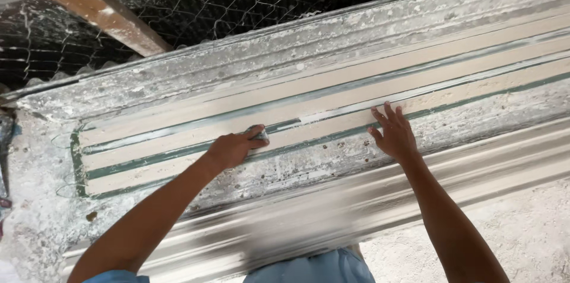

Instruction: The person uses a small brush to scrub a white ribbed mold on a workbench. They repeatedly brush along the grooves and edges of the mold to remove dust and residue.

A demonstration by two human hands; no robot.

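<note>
1. A small grey sanding pad point(259, 134) is pinched in the curled fingers of the left hand point(233, 149) against the long, plaster-caked ribbed moulding form point(178, 87).
2. The right hand point(393, 134) is laid flat on a cream plaster strip point(463, 90), fingers spread.

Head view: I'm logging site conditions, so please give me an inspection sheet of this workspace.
Surface: long moulded ledge, grooved, plaster-spattered.
Job's things: small pad, pressed on a pale strip between green lines.
Clutter: plaster crumbs along the ledge.
Grippers: left hand closed on the pad; right hand flat, fingers spread.
Cables: nothing seen.
Surroundings: wire mesh, wooden beam, dusty ground.
</note>
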